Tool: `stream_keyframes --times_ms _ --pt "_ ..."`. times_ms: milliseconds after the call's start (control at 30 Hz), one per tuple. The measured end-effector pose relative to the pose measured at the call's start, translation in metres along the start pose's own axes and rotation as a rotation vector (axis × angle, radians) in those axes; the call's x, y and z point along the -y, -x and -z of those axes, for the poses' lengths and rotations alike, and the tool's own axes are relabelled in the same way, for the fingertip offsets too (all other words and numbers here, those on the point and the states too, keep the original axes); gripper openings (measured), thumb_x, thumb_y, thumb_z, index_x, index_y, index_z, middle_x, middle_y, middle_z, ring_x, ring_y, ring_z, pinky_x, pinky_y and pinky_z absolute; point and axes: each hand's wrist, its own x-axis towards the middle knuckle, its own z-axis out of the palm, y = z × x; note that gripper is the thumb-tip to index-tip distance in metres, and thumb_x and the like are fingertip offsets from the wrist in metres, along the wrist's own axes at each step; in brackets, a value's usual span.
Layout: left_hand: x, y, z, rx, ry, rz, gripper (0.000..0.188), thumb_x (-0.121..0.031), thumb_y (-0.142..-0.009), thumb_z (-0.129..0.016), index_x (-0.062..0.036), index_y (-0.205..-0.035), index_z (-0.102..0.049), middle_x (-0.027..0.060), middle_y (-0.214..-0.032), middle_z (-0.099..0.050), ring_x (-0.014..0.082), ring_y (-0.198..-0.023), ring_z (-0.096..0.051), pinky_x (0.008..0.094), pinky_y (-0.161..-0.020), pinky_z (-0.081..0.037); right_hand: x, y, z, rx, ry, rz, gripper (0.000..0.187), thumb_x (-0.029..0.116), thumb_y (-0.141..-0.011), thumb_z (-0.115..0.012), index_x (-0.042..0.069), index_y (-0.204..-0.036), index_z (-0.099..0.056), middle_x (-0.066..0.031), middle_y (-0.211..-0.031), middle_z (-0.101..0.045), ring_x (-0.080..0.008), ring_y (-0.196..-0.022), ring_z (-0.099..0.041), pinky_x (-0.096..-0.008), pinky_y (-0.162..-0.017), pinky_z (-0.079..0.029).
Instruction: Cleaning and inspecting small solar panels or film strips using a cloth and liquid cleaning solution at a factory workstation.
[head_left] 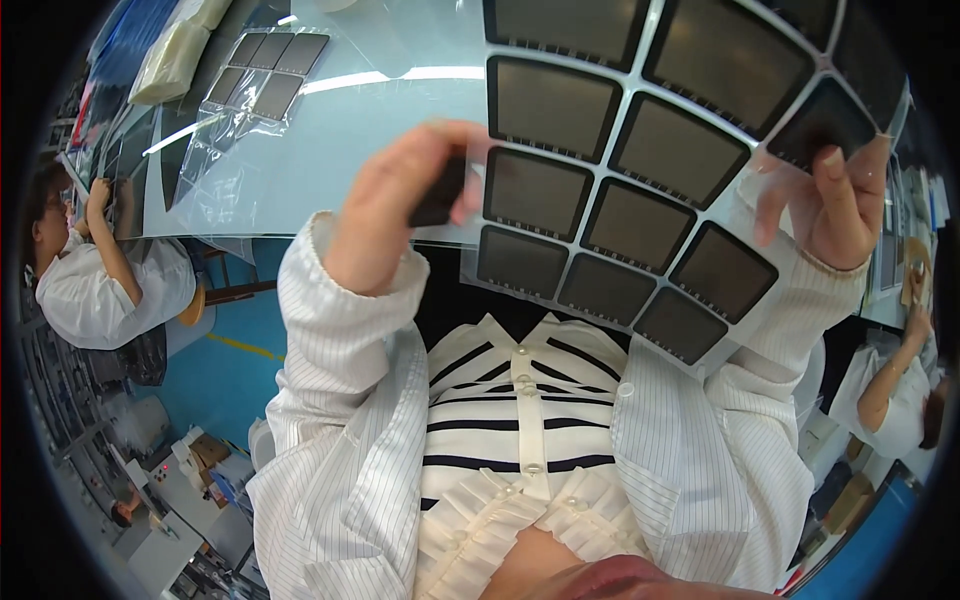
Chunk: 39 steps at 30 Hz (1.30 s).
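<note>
A large clear sheet [603, 170] carrying rows of dark rectangular panels with rounded corners is raised in front of me, over the table's near edge. At its right edge, my right hand [840, 205] grips it, thumb in front, with some fingers showing blurred through the clear film. My left hand [385, 195] is curled at the sheet's left edge and slightly blurred. Between its thumb and fingers is a small dark flat piece [440, 195], partly hidden by the hand. Whether the left fingertips also touch the sheet I cannot tell.
On the glossy pale table [400, 105], a clear bag with several dark panels [270, 75] lies at the far left. Beside it are stacked pale plastic packets [180, 50]. One co-worker [115, 290] sits at the left, another [885, 390] at the right.
</note>
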Motion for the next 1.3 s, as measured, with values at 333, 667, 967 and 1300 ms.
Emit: stream_keyframes --times_ms 333,667,967,1300 --pt "-0.007 0.013 -0.009 0.183 -0.449 -0.233 0.017 -0.012 -0.088 -0.058 0.004 -0.084 -0.062 0.005 -0.071 -0.055 0.0117 -0.061 -0.048 0.0245 -0.057 -0.039 0.017 0.002 0.031 -0.21 0.284 -0.087 0.036 0.003 -0.093 -0.041 0.001 -0.129 -0.041 -0.0184 -0.108 -0.062 -0.0169 -0.067 -0.061 -0.0223 -0.058 -0.049" --pt "-0.012 0.018 -0.014 0.156 -0.486 -0.358 0.015 -0.007 -0.082 -0.065 0.0033 -0.072 -0.06 0.0072 -0.069 -0.058 0.0134 -0.058 -0.051 0.0243 -0.053 -0.039 0.015 0.014 0.059 -0.32 0.234 0.017 0.042 -0.008 -0.084 -0.054 0.004 -0.124 -0.051 -0.0143 -0.112 -0.062 -0.0255 -0.108 -0.059 -0.0398 -0.093 -0.047" --pt "-0.011 0.019 -0.011 0.154 -0.503 -0.418 0.015 -0.007 -0.081 -0.066 0.0028 -0.071 -0.061 0.0074 -0.069 -0.059 0.0133 -0.057 -0.052 0.0236 -0.052 -0.039 0.021 -0.001 0.044 -0.318 0.242 0.021 0.036 -0.004 -0.082 -0.06 0.006 -0.116 -0.058 -0.0147 -0.109 -0.063 -0.0264 -0.103 -0.061 -0.0425 -0.09 -0.049" --pt "-0.021 0.021 0.012 0.079 -0.521 -0.445 0.016 -0.006 -0.079 -0.065 0.0037 -0.069 -0.058 0.0095 -0.07 -0.057 0.0141 -0.06 -0.051 0.0241 -0.053 -0.037 0.006 -0.039 -0.004 -0.461 0.305 -0.012 0.033 -0.002 -0.082 -0.061 0.005 -0.114 -0.059 -0.0124 -0.101 -0.065 -0.0216 -0.092 -0.062 -0.0345 -0.079 -0.05"
